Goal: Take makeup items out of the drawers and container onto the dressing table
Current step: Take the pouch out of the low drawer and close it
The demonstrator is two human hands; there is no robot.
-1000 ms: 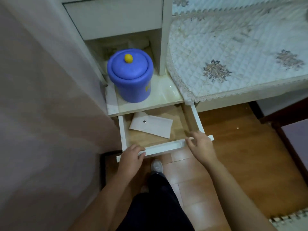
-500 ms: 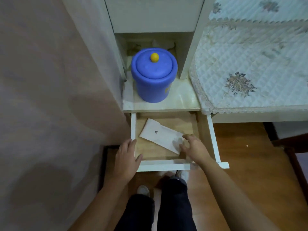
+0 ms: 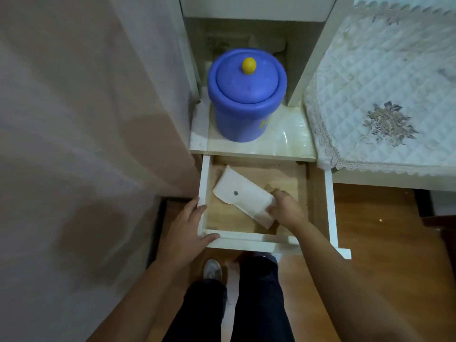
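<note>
A white drawer point(image 3: 329, 206) with a wooden floor stands pulled out below the dressing table shelf point(image 3: 291, 144). Inside lies a flat white pouch point(image 3: 243, 195) with a small dark snap, angled from upper left to lower right. My right hand point(image 3: 285, 209) is inside the drawer, fingers closed on the pouch's lower right end. My left hand point(image 3: 187, 223) rests on the drawer's front left corner, thumb over the front rail. A blue container point(image 3: 246, 95) with a lid and yellow knob stands on the shelf above the drawer.
A pale wall fills the left side. A quilted white cloth with lace trim point(image 3: 380, 95) covers the surface at right. A closed upper drawer sits above the blue container. Wooden floor, my legs and a shoe point(image 3: 212, 269) lie below the drawer.
My right hand left the drawer's front rail, reached inside and closed on the pouch's end. My left hand shifted along the front left corner. The view moved closer over the drawer.
</note>
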